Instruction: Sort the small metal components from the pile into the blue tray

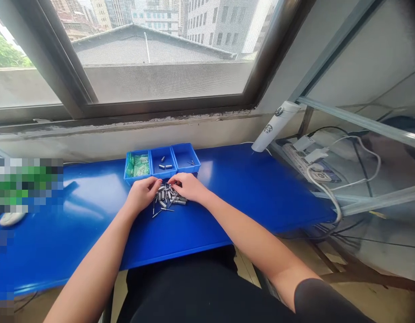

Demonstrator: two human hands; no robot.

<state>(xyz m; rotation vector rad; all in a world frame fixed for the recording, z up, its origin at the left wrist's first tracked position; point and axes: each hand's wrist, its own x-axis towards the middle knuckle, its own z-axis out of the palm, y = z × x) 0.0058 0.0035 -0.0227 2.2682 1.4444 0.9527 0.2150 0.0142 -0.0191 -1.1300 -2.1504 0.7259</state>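
A loose pile of small metal cylinders and thin pins (165,195) lies on the blue table (261,188). My left hand (142,194) is at the pile's upper left, thumb and fingertips pinched together. From the right, my right hand (188,185) reaches over the pile's far edge, its fingers also closed in a pinch. Whatever sits between the fingertips is too small to make out. Just behind both hands stands a blue three-compartment bin (175,158). Its left compartment holds a green plastic bag (139,165), the middle one a few short cylinders (165,166), the right one some thin pins (191,163).
A white bottle (274,128) stands at the table's back right. Beyond it, a power strip (310,163) with white plugs and cables lies by a metal frame (362,121). A white computer mouse (12,216) rests at the far left, beside a blurred-out area. A window runs along the back.
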